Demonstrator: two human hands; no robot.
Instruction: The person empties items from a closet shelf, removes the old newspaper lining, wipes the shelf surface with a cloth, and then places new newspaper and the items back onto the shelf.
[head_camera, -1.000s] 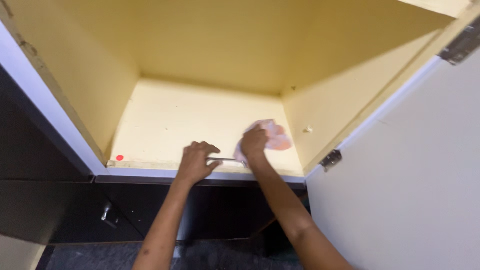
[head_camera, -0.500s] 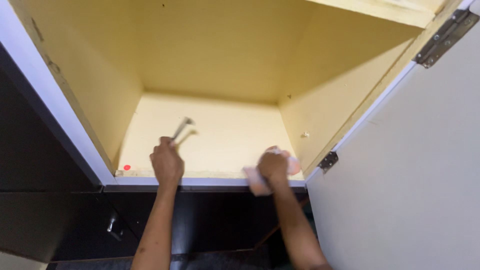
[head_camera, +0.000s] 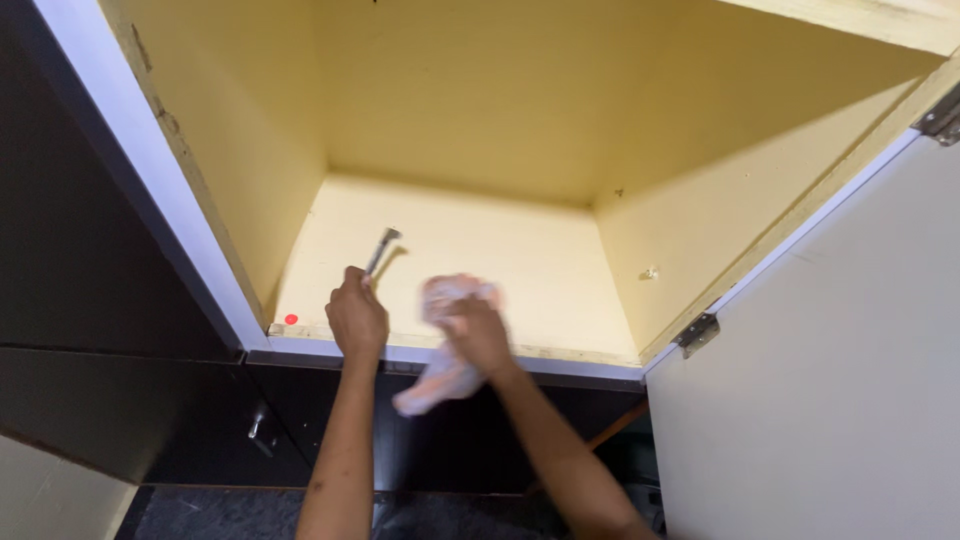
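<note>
My left hand (head_camera: 356, 317) is closed around a slim metal tool (head_camera: 381, 248) whose tip points up and away over the yellow cabinet floor (head_camera: 500, 250). My right hand (head_camera: 474, 330) grips a crumpled pale pink cloth (head_camera: 437, 380) at the cabinet's front edge (head_camera: 560, 358); part of the cloth hangs down below the edge. The two hands are close together, left of the edge's middle.
The cabinet is open, with yellow side walls and a back wall. Its white door (head_camera: 830, 380) stands open at the right on metal hinges (head_camera: 697, 333). A small red dot (head_camera: 291, 319) marks the front left corner. A dark lower cabinet (head_camera: 150, 400) lies below.
My right hand with the cloth has slid left along the front edge toward my left hand. My left hand, flat on the floor one second ago, now holds the metal tool raised.
</note>
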